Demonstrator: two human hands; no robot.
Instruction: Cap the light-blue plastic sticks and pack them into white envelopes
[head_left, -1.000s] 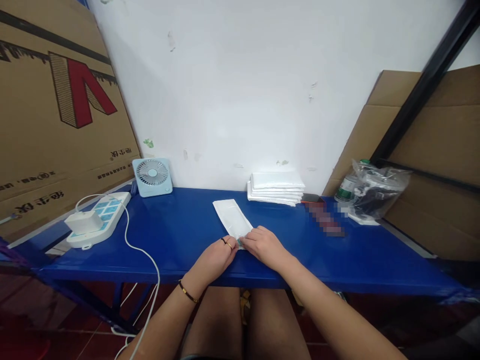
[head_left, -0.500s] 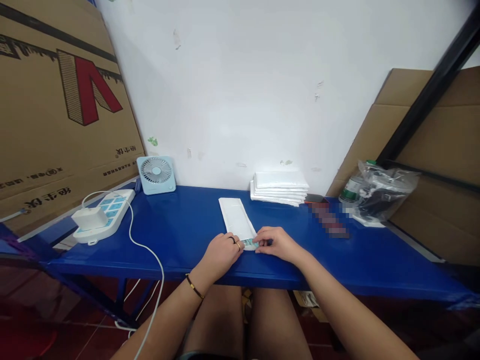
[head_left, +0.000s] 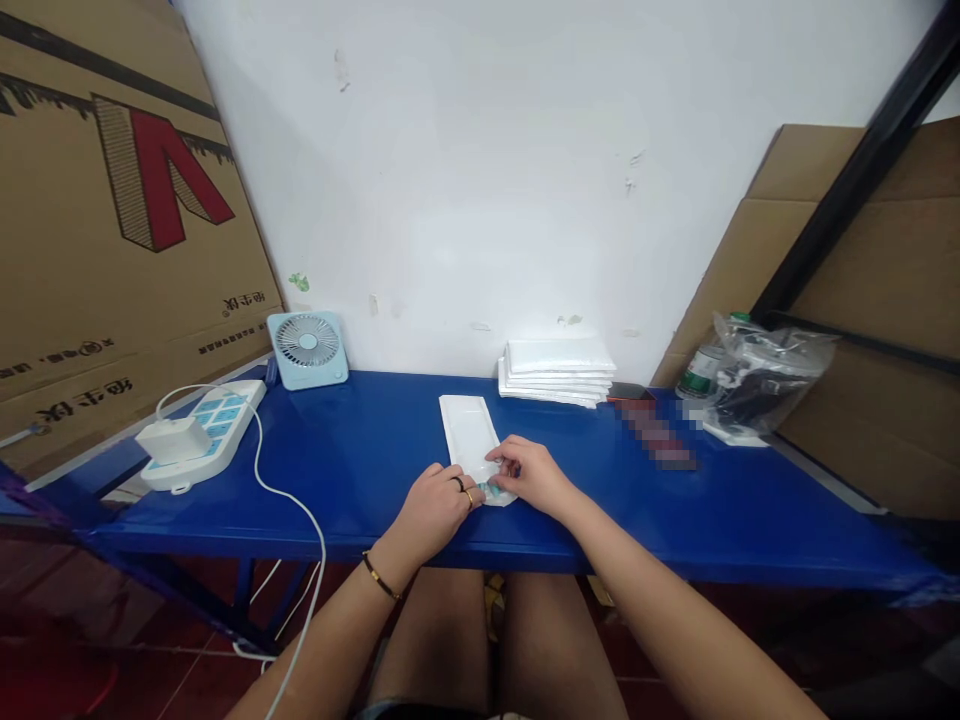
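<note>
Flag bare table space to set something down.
Free: blue tabletop between the white charger cable and the left hand, back to the mini fan; also right of the right hand, in front of the pixelated item.
Crowded: white packet under the hands; left end, power strip; back right, stacked white packets and plastic bag.

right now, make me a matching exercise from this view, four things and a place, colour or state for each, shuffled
Things
1. fan
2. single white packet
3. packet stack
4. white charger

Descriptions
a. on the power strip
b. touched by left hand and right hand
c. light blue
d. near the wall, right of the fan

Pairs: 1-c, 2-b, 3-d, 4-a
</note>
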